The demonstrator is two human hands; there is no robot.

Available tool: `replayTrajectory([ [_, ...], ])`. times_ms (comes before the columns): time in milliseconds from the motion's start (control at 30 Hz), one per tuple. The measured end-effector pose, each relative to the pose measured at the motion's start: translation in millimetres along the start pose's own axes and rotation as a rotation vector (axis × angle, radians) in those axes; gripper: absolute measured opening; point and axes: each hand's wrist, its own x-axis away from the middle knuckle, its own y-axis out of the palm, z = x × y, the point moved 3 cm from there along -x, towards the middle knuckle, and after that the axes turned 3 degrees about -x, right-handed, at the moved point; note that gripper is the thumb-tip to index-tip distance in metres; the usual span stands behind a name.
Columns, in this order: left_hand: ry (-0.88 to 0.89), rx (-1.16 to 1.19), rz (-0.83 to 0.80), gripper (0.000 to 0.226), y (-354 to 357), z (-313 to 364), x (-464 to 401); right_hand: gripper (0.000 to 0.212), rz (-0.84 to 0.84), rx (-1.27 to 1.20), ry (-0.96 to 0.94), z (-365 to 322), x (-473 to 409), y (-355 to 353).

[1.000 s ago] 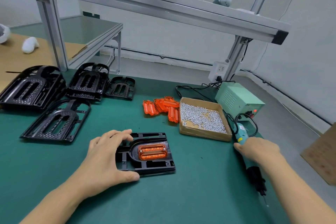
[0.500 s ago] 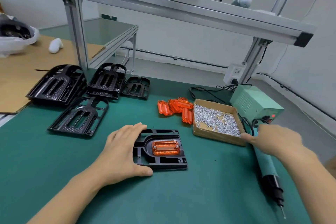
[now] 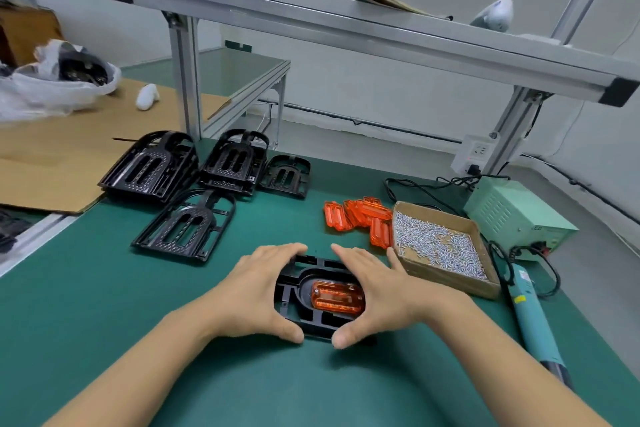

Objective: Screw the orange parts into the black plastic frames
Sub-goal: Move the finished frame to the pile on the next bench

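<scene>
A black plastic frame lies flat on the green mat in front of me, with an orange part seated in its recess. My left hand grips the frame's left side, thumb at the near edge. My right hand grips its right side the same way. Several loose orange parts lie in a pile behind, next to a cardboard box of screws. The teal electric screwdriver lies on the mat to the right, untouched.
Several more black frames lie and stack at the back left. A green power supply with cables sits at the back right. An aluminium shelf frame spans overhead. Cardboard and a plastic bag lie at the far left.
My right hand left the screwdriver and came over to the frame's right side. The left hand stayed on the frame. The view has shifted to the left.
</scene>
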Motion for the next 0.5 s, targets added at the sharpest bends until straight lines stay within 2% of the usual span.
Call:
replayTrajectory([
  [133, -0.039, 0.008, -0.026, 0.117, -8.4, -10.4, 3.1, 0.136, -0.023, 0.013, -0.051, -13.3, -12.1, 2.7],
  [267, -0.061, 0.008, 0.033, 0.115, -17.0, -17.5, 10.1, 0.132, 0.08, -0.023, -0.117, -24.8, -20.0, 2.6],
  [400, -0.095, -0.016, 0.295, 0.107, -26.3, -21.3, 20.4, 0.128, 0.251, -0.085, -0.089, -32.1, -30.2, 1.4],
  [500, -0.207, 0.373, 0.54, 0.09, -30.0, -29.2, 34.7, 0.127, 0.36, -0.193, -0.062, -44.2, -39.0, -1.9],
])
